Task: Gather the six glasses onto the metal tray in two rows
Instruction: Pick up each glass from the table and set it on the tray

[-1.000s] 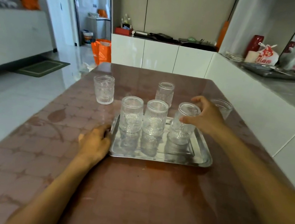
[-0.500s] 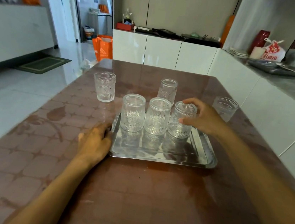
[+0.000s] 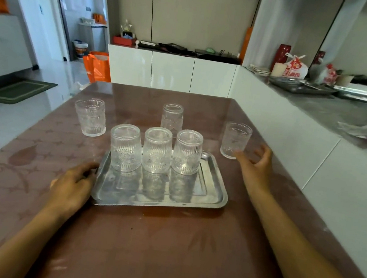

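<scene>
The left hand (image 3: 72, 185) lies palm-down, fingers loosely curled. The right hand (image 3: 255, 168) hovers farther forward, fingers spread apart (holding nothing), forearm stretched out.

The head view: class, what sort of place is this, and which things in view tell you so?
Probably a home dining or kitchen area: a brown dining table with drinking glasses on a metal tray, white cabinets behind, and a grey counter holding trays and bags.

Single head cam, looking forward and down at the counter (image 3: 165, 240). Close range. Far cabinets behind counter visible.
</scene>
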Tool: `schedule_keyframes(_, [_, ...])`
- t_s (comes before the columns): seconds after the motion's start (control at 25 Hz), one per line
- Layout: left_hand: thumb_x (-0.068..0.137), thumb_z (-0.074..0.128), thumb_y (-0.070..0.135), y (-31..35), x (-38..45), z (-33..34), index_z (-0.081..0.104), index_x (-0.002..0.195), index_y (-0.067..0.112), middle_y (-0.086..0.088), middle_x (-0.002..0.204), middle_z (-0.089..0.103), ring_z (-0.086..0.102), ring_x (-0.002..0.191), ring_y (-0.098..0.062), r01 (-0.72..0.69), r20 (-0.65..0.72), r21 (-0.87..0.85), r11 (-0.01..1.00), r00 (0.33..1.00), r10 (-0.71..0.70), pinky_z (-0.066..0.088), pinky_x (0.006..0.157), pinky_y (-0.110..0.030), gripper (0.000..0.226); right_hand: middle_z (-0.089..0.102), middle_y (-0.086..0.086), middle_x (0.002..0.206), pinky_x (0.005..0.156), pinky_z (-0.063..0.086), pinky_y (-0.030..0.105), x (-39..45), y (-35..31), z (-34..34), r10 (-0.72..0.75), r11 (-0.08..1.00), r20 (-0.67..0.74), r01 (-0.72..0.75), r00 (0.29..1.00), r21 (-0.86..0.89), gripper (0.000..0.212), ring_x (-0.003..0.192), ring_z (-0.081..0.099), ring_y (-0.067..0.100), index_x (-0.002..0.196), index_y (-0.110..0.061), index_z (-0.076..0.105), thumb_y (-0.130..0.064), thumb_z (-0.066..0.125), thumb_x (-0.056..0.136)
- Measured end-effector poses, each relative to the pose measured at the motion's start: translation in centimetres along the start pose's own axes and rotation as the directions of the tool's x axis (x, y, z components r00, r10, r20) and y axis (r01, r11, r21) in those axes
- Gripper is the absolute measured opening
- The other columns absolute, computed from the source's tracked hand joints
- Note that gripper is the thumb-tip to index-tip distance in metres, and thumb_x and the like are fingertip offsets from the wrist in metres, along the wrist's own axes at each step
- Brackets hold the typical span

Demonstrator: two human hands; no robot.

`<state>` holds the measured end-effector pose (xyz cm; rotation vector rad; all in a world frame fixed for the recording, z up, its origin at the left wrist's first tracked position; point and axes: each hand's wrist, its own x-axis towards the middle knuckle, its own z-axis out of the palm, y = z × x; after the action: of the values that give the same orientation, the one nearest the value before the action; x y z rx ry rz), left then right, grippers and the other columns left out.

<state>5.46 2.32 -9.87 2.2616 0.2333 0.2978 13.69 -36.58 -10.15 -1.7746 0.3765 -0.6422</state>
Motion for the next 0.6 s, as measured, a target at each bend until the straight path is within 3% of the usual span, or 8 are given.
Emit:
schedule_keyframes(0.12, [0.080, 0.039, 0.037, 0.5, -0.1, 0.2, 0.066, 0.116, 0.030, -0.007, 0.112, 0.072, 0.064, 0.105, -0.032, 0.021, 0.010, -0.036, 0.999, 1.000, -0.020, 0.041, 0.103, -0.057, 0.046, 0.041, 0.003, 0.153, 0.094, 0.046, 0.034, 3.0, 0.8, 0.7, 0.096, 0.995, 0.113, -0.098, 0.989, 0.012, 0.106, 0.130, 0.046, 0.022, 0.151, -0.024, 0.026, -0.038, 0.087, 0.065])
schedule_keyframes(0.24, [0.079, 0.040, 0.037, 0.0, 0.3, 0.3, 0.066, 0.111, 0.038, -0.003, 0.109, 0.072, 0.064, 0.102, -0.031, 0.048, 0.014, -0.059, 0.997, 0.999, -0.047, 0.044, 0.100, -0.057, 0.041, 0.051, 0.000, 0.143, 0.067, 0.043, 0.014, 5.6, 0.9, 2.3, 0.120, 0.988, 0.192, -0.136, 0.974, 0.075, 0.098, 0.106, 0.056, 0.010, 0.147, -0.022, 0.033, -0.018, 0.087, 0.066])
schedule_keyframes(0.32, [0.078, 0.041, 0.038, -0.3, 0.5, 0.4, 0.064, 0.101, 0.051, 0.004, 0.105, 0.073, 0.065, 0.099, -0.028, 0.059, 0.024, -0.069, 0.996, 0.998, -0.057, 0.047, 0.097, -0.057, 0.035, 0.061, 0.002, 0.129, 0.059, 0.042, 0.015, 6.8, 1.5, 3.2, 0.128, 0.992, 0.197, -0.127, 0.972, -0.019, 0.088, 0.094, 0.061, 0.011, 0.138, -0.020, 0.043, -0.014, 0.088, 0.062])
schedule_keyframes(0.4, [0.078, 0.042, 0.038, -0.1, 0.4, 0.5, 0.063, 0.094, 0.058, 0.009, 0.101, 0.073, 0.066, 0.096, -0.025, 0.061, 0.025, -0.082, 0.995, 0.998, -0.059, 0.049, 0.094, -0.055, 0.033, 0.064, 0.004, 0.122, 0.057, 0.043, 0.019, 7.1, 1.3, 3.7, 0.133, 0.990, 0.175, -0.121, 0.975, -0.077, 0.085, 0.094, 0.061, 0.018, 0.131, -0.017, 0.047, -0.016, 0.091, 0.058])
schedule_keyframes(0.52, [0.081, 0.042, 0.035, -0.4, 0.6, 0.6, 0.065, 0.105, 0.047, 0.004, 0.105, 0.074, 0.066, 0.100, -0.027, 0.041, 0.030, -0.105, 0.994, 0.999, -0.038, 0.047, 0.098, -0.054, 0.036, 0.065, 0.006, 0.120, 0.067, 0.048, 0.027, 6.7, -0.4, 3.0, 0.180, 0.983, 0.183, -0.182, 0.966, -0.008, 0.078, 0.095, 0.062, 0.020, 0.124, -0.015, 0.052, -0.015, 0.091, 0.057])
schedule_keyframes(0.6, [0.082, 0.041, 0.033, -0.6, 0.8, 0.7, 0.066, 0.113, 0.036, -0.001, 0.110, 0.074, 0.065, 0.106, -0.029, 0.027, 0.044, -0.112, 0.993, 0.999, -0.022, 0.045, 0.101, -0.053, 0.040, 0.069, 0.007, 0.117, 0.073, 0.053, 0.032, 5.5, -2.7, 1.4, 0.166, 0.983, 0.235, -0.179, 0.958, 0.035, 0.062, 0.096, 0.067, 0.023, 0.118, -0.017, 0.059, -0.016, 0.088, 0.064])
